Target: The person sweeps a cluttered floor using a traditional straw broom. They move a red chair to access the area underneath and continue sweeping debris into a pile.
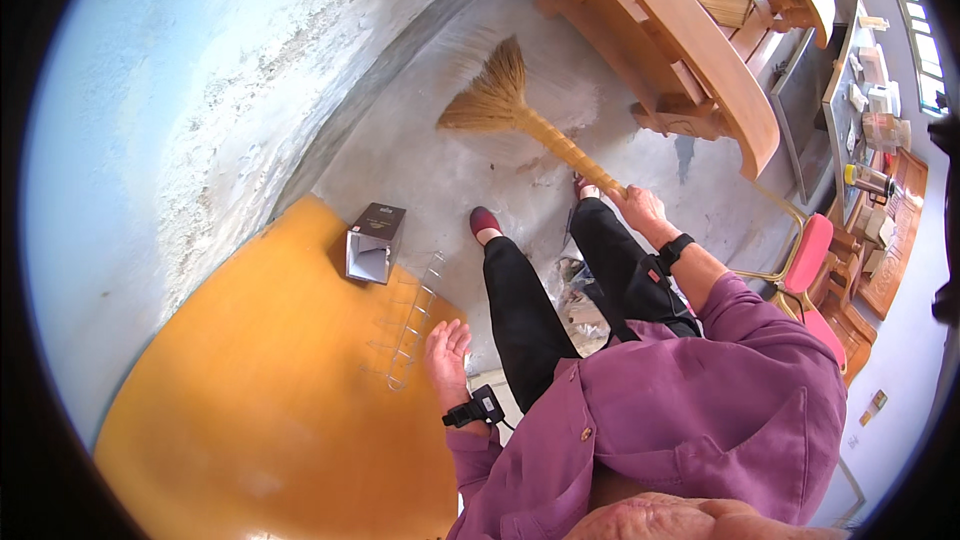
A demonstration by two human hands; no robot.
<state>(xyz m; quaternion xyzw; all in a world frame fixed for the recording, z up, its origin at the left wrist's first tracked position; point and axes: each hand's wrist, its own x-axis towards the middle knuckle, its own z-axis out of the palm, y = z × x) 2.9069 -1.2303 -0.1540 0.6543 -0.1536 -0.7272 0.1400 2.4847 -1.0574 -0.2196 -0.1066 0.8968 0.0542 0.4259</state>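
My right hand (636,208) is closed around the handle of a straw broom (564,146), whose fanned bristles point to the upper left over the grey concrete floor. My left hand (448,352) is empty, fingers slightly bent, beside a wire rack (415,322) that lies at the edge of an orange tabletop or board (262,390). An open dark box (379,221) with a pale inside rests at the far end of the orange surface. Both wrists wear black bands with small devices.
A rough, peeling wall (247,112) runs along the left. Carved wooden furniture (675,37) stands at the upper right. A chair with a red back (811,251) is at my right, near a table (840,97) of boxes and a bottle. Plastic-wrapped items (585,307) lie beside my legs.
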